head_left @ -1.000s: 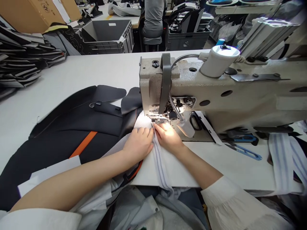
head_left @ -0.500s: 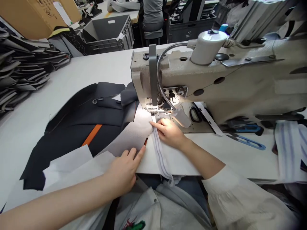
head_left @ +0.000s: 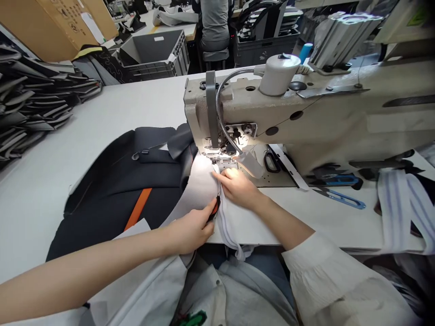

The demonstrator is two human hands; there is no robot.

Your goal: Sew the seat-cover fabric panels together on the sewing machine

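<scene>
A dark fabric seat cover (head_left: 115, 194) with an orange stripe lies left of the sewing machine (head_left: 272, 113). Its pale mesh backing (head_left: 203, 181) faces up and runs in by the lit presser foot (head_left: 215, 159). My left hand (head_left: 193, 228) pinches the cover's near edge, where a bit of orange and black shows at the fingertips. Close to the presser foot, my right hand (head_left: 239, 188) has its index finger stretched over the seam and its other fingers curled on a white striped tape (head_left: 227, 226). That tape hangs over the table's front edge.
Black-handled scissors (head_left: 271, 162) and blue thread snips (head_left: 345, 199) lie on the right. More striped tape (head_left: 394, 213) hangs at the far right. Stacked dark pieces (head_left: 34, 99) stand at the left. Behind are a grey crate (head_left: 152, 50) and a seated person (head_left: 215, 22).
My left hand has moved right and slightly up along the cover's edge, closer to my right hand. The cover has shifted, and its near part is drawn in toward the machine. The view has turned slightly right.
</scene>
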